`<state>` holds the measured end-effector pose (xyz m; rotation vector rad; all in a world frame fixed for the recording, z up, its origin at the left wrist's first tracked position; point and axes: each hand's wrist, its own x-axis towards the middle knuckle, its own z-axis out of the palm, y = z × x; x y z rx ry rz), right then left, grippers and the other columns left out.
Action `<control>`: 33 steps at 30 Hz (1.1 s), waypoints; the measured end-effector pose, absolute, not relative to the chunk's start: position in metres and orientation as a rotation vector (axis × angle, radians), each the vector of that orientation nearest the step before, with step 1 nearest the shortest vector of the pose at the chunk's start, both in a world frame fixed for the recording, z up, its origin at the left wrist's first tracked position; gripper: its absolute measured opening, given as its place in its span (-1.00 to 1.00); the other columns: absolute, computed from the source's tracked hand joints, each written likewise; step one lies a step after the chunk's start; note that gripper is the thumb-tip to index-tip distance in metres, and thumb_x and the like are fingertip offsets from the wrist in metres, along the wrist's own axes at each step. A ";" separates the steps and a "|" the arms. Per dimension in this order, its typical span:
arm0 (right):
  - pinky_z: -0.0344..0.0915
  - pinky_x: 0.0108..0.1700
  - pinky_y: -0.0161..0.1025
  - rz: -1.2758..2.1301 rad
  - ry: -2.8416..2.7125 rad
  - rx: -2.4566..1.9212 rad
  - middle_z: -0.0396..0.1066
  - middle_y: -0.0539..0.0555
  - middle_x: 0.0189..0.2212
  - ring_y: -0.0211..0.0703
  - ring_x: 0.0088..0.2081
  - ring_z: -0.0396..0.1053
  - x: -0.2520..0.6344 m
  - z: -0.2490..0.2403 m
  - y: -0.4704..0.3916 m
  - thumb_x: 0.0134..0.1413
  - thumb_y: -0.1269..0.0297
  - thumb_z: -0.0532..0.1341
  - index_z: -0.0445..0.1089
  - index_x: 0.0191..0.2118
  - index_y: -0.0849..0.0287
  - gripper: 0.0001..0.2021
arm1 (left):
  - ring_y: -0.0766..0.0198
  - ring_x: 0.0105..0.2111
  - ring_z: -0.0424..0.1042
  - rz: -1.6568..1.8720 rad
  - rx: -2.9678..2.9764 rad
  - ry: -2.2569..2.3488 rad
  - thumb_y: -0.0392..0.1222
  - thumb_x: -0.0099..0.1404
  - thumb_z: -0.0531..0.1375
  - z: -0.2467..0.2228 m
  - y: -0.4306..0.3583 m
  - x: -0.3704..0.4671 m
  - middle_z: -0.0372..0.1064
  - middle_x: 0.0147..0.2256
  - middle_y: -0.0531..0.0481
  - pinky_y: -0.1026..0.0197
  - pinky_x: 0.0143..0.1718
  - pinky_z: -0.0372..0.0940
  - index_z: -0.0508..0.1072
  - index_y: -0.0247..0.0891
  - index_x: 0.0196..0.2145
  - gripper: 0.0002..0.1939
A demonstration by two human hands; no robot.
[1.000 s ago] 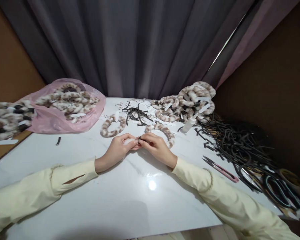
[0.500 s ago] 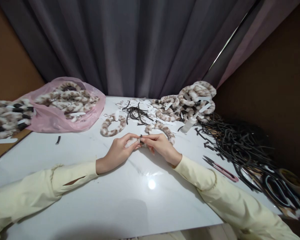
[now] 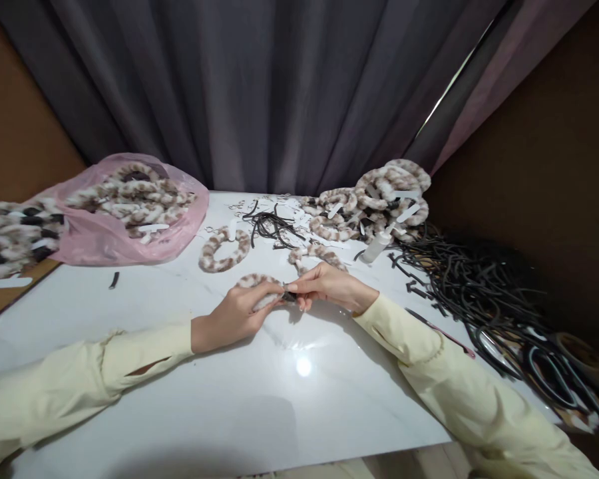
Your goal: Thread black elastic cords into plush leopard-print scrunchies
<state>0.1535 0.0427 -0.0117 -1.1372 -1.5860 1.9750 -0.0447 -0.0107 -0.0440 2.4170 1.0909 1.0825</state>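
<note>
My left hand (image 3: 242, 313) is closed around a fluffy white-and-brown ring (image 3: 253, 280), whose upper curve shows above the fingers. A short black tube (image 3: 290, 295) sits at the ring's end, between my two hands. Thumb and fingers of my right hand (image 3: 329, 287) pinch that black tube from the right. The join between tube and fur is partly covered by my fingers. Just beyond my hands lies another fluffy ring (image 3: 324, 253), partly hidden by the right hand. A complete ring with a white tag (image 3: 224, 250) rests at the back left of them.
A pink plastic bag (image 3: 180, 243) of furry rings stands at left. Thin black tubes (image 3: 269, 226), a white bottle (image 3: 377, 247) and piled rings (image 3: 394, 186) lie at the back. Thread snips (image 3: 449, 338) and a heap of black tubing (image 3: 474, 286) are at right.
My right hand has shifted slightly right and turned, and the black tube shows more. The furry ring in my left hand has tilted into view above the fingers.
</note>
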 end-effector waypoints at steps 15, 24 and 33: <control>0.36 -0.46 -0.32 1.982 -1.769 -1.014 0.40 -0.04 -0.69 -0.27 -0.61 0.41 0.153 -0.014 0.038 -0.28 0.09 0.38 0.29 -0.36 0.27 -0.59 | 0.11 -0.12 0.45 0.899 3.066 0.394 -0.42 0.22 -0.01 -0.052 0.009 -0.066 0.44 -0.14 -0.31 0.17 -0.24 0.44 0.40 -0.35 -0.11 -0.68; 0.36 -0.44 -0.29 1.902 -1.900 -0.997 0.37 0.00 -0.67 -0.25 -0.60 0.38 0.154 -0.018 0.037 -0.21 0.01 0.33 0.39 -0.33 0.35 -0.55 | 0.06 -0.07 0.40 1.047 3.319 0.187 -0.45 0.22 0.04 -0.048 0.012 -0.064 0.46 -0.17 -0.29 0.12 -0.12 0.42 0.40 -0.42 -0.15 -0.75; 0.36 -0.35 -0.24 0.566 -2.283 -0.748 0.32 0.15 -0.32 -0.20 -0.37 0.35 0.167 -0.020 0.017 0.12 0.30 0.11 0.37 -0.29 0.24 -0.86 | 0.16 -0.20 0.46 0.734 1.835 0.895 -0.07 0.30 0.03 -0.004 0.007 -0.046 0.46 -0.22 -0.21 0.19 -0.25 0.37 0.34 -0.38 -0.12 -0.66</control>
